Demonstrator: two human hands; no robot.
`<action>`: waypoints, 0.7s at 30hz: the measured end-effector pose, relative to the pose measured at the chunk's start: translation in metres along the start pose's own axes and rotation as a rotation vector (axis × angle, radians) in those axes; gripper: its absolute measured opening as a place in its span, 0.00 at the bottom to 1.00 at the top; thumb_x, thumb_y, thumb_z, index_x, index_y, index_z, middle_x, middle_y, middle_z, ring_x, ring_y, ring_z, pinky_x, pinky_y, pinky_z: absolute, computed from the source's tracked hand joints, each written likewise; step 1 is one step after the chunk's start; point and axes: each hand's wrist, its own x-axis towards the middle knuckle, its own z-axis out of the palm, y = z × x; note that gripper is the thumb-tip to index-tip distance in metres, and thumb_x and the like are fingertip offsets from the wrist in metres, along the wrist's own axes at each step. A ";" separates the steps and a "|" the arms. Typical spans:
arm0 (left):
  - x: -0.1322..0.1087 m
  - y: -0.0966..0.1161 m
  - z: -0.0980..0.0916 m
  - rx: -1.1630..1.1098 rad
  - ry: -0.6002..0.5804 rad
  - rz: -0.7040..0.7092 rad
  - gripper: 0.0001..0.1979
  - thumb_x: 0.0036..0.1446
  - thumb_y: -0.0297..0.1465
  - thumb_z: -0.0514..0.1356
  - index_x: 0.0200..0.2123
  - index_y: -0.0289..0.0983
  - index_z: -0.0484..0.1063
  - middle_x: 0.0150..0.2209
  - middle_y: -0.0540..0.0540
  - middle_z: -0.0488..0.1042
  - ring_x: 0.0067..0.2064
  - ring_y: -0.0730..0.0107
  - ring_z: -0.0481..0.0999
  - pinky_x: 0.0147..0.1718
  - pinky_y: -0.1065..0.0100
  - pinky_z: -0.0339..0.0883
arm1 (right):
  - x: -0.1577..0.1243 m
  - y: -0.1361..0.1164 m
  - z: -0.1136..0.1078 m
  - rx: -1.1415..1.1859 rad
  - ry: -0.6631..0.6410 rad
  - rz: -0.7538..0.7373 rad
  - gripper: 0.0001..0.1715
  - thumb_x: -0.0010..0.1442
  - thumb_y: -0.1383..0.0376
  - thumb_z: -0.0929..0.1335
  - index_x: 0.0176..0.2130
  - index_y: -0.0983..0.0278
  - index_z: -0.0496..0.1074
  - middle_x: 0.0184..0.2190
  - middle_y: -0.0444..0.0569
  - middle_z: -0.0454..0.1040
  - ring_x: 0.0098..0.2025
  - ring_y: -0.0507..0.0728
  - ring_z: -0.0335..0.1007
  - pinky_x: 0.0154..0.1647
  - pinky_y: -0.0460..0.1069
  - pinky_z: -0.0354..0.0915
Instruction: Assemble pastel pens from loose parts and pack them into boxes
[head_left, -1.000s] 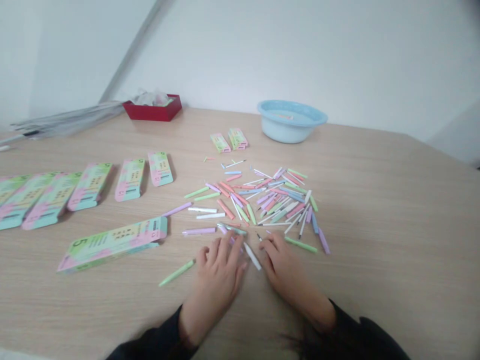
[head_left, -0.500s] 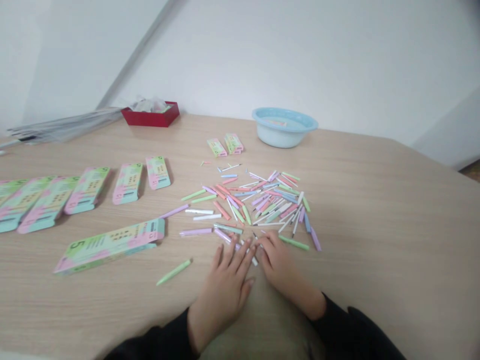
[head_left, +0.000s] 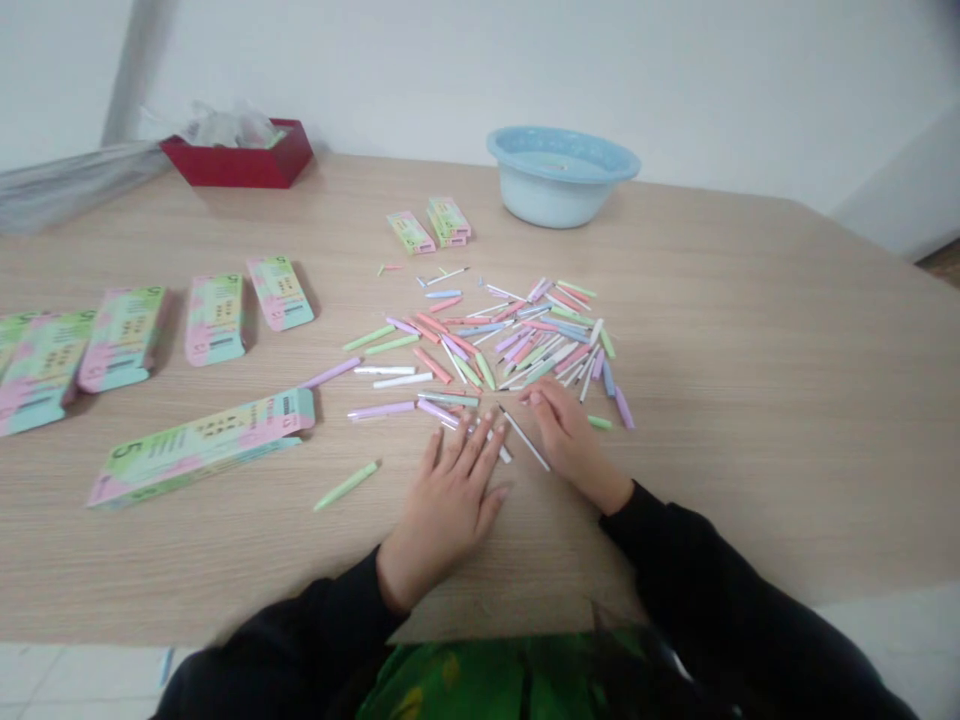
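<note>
My left hand (head_left: 450, 500) lies palm down with its fingers spread on the table. Its fingertips rest over a purple pen barrel (head_left: 437, 412) and a white pen piece (head_left: 501, 450). My right hand (head_left: 566, 435) is at the near edge of a pile of pen parts (head_left: 555, 335), its fingers bent together. Whatever they pinch, if anything, is too small to make out. Between the hands lies a thin white refill (head_left: 529, 440) with a dark tip. A green pen barrel (head_left: 600, 422) shows partly behind my right hand.
A green pen (head_left: 346, 486) and a long open pastel carton (head_left: 210, 445) lie left of my hands. Several similar boxes (head_left: 124, 335) line the left side. Small boxes (head_left: 450, 220), a red tray (head_left: 244, 165) with plastic bags and a blue basin (head_left: 559, 195) stand farther back.
My right hand has moved right, away from my left hand, uncovering the white refill between them. My left hand stays spread in place. The view has tilted down.
</note>
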 end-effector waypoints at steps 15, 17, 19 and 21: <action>-0.005 -0.006 -0.049 -0.564 0.082 0.092 0.15 0.61 0.19 0.48 0.32 0.37 0.72 0.34 0.45 0.75 0.36 0.64 0.75 0.37 0.65 0.69 | 0.006 -0.035 -0.115 0.214 0.278 -0.009 0.18 0.72 0.62 0.63 0.33 0.60 0.76 0.26 0.44 0.70 0.24 0.50 0.58 0.25 0.49 0.51; -0.010 -0.007 -0.051 -0.654 0.038 0.053 0.16 0.60 0.19 0.47 0.26 0.38 0.67 0.27 0.49 0.70 0.31 0.68 0.72 0.31 0.69 0.66 | -0.012 -0.041 -0.131 0.078 0.240 0.021 0.18 0.73 0.64 0.63 0.32 0.60 0.76 0.26 0.44 0.71 0.26 0.51 0.61 0.28 0.49 0.55; -0.012 -0.006 -0.052 -0.708 -0.004 0.042 0.16 0.60 0.19 0.46 0.23 0.39 0.63 0.24 0.51 0.67 0.28 0.70 0.70 0.29 0.71 0.64 | -0.031 -0.040 -0.143 -0.015 0.160 0.078 0.19 0.72 0.63 0.63 0.32 0.59 0.76 0.26 0.43 0.72 0.26 0.51 0.62 0.28 0.49 0.57; -0.013 -0.004 -0.051 -0.723 -0.064 0.065 0.15 0.60 0.20 0.46 0.23 0.39 0.63 0.25 0.51 0.68 0.28 0.70 0.70 0.29 0.71 0.64 | -0.048 -0.031 -0.150 -0.083 0.045 0.138 0.17 0.71 0.62 0.64 0.32 0.59 0.76 0.25 0.43 0.73 0.26 0.52 0.65 0.27 0.48 0.60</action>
